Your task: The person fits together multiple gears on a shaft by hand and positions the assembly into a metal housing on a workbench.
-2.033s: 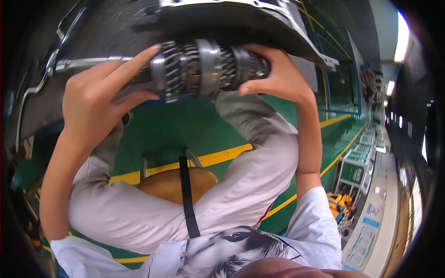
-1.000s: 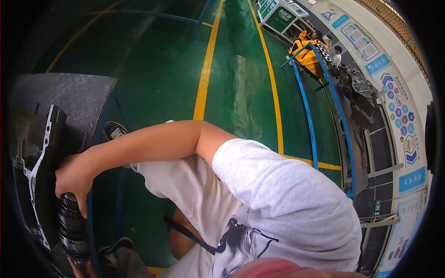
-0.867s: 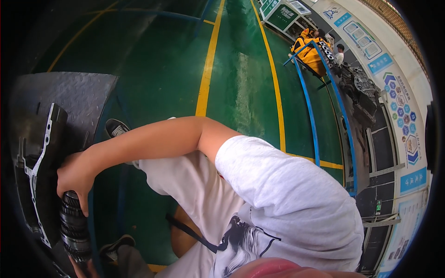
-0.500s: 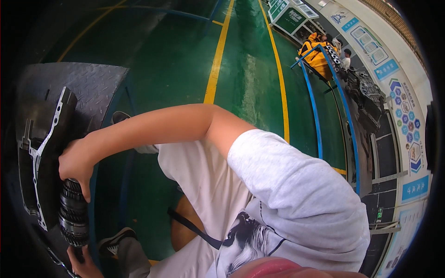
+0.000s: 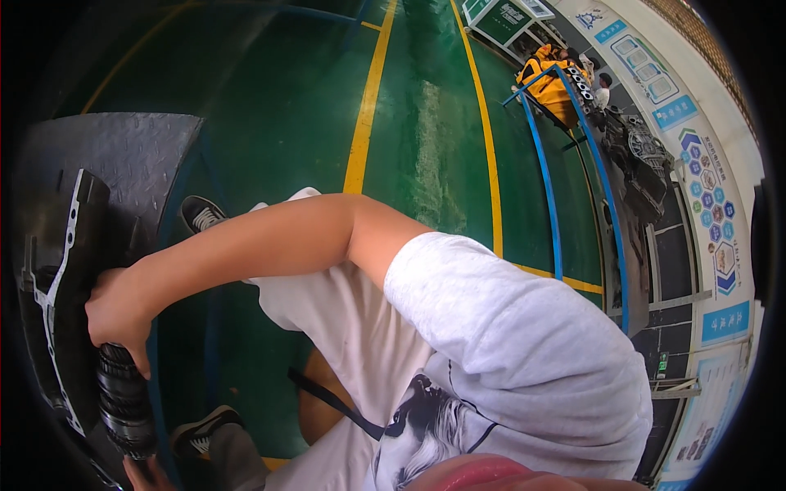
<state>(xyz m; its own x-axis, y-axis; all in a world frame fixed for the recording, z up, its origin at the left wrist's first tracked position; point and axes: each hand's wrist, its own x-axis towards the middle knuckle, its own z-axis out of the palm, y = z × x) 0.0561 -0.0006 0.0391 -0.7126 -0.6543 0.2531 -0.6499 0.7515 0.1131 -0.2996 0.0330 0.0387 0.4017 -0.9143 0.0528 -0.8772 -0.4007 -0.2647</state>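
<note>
A gear shaft (image 5: 127,405), a dark stack of toothed and smooth rings, lies along the table's near edge at the far left. My right hand (image 5: 119,311) is closed round its upper end in the picture, thumb down along the side. At its lower end, my left hand (image 5: 147,475) touches the shaft with its fingertips, the fingers apart; the picture's rim cuts off most of this hand. Just left of the shaft stands an open dark metal housing (image 5: 49,315) with a bright flange and bolt holes. The housing's inside is mostly in shadow.
A dark tread-plate tabletop (image 5: 155,147) carries the housing. A brown stool (image 5: 319,409) is beside my legs. Yellow lines (image 5: 372,106) mark the green floor. On the right, a blue-framed bench (image 5: 585,139) holds metal machine parts (image 5: 634,155); people, one in yellow, are behind it.
The whole view has shifted slightly, so table, housing and hands appear further left and lower. My right hand keeps its hold on the gear shaft; the left stays at the lower end.
</note>
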